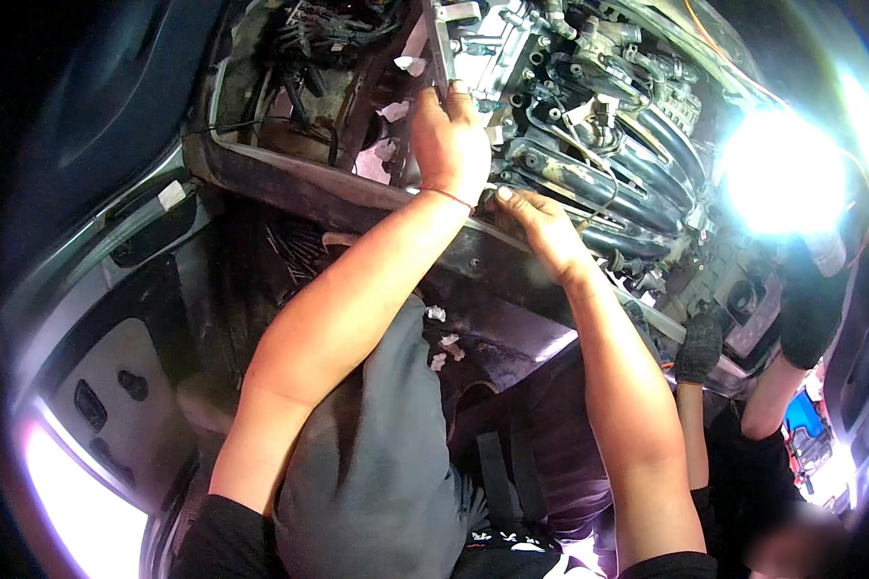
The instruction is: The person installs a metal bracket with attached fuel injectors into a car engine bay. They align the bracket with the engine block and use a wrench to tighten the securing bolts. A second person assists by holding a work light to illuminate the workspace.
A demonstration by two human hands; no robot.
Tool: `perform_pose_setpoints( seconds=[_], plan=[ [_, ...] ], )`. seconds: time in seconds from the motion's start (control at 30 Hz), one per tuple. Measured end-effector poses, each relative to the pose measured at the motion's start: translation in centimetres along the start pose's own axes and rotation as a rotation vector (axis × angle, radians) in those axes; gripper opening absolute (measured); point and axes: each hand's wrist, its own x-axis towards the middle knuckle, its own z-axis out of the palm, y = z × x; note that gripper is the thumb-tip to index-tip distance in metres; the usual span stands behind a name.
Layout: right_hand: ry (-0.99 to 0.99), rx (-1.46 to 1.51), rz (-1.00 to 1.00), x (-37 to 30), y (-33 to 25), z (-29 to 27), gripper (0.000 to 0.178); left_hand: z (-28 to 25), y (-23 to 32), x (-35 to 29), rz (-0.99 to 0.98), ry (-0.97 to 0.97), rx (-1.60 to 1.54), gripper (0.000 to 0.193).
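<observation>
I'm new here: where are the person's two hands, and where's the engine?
Left hand [452,150]: head view, middle of the hand.
Right hand [545,228]: head view, middle of the hand.
Engine [639,185]: head view, on its curved black tubes.

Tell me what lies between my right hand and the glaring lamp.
In the head view, curved black pipes run across the stretch between your right hand and the glaring lamp.
</observation>
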Motion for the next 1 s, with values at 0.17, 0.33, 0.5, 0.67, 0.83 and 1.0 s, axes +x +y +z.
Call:
perform_pose_setpoints(
  seconds=[0.17,0.33,0.5,0.67,0.83,1.0],
  plan=[
    [0.003,-0.100,-0.049,-0.3,-0.2,0.7,0.042,-0.9,0.7,-0.9,0.114,0.052,0.132,0.036],
    [0.214,-0.432,-0.297,-0.5,0.1,2.1,0.042,-1.6,0.5,-0.9,0.215,0.037,0.055,0.032],
    [-0.034,0.167,0.006,0.2,-0.5,0.8,0.039,-1.6,1.5,-0.1,0.071,-0.099,-0.070,0.030],
    [0.200,-0.448,-0.207,-1.0,-0.4,2.2,0.038,-1.9,1.5,-0.4,-0.055,-0.134,-0.003,0.031],
    [0.148,-0.223,-0.156,-0.6,0.0,1.6,0.038,-1.7,1.6,-0.8,0.070,-0.135,-0.021,0.032],
    [-0.039,0.209,0.006,-0.1,-0.2,0.6,0.036,-2.2,2.3,-1.5,0.045,-0.147,-0.075,0.031]
  ],
)
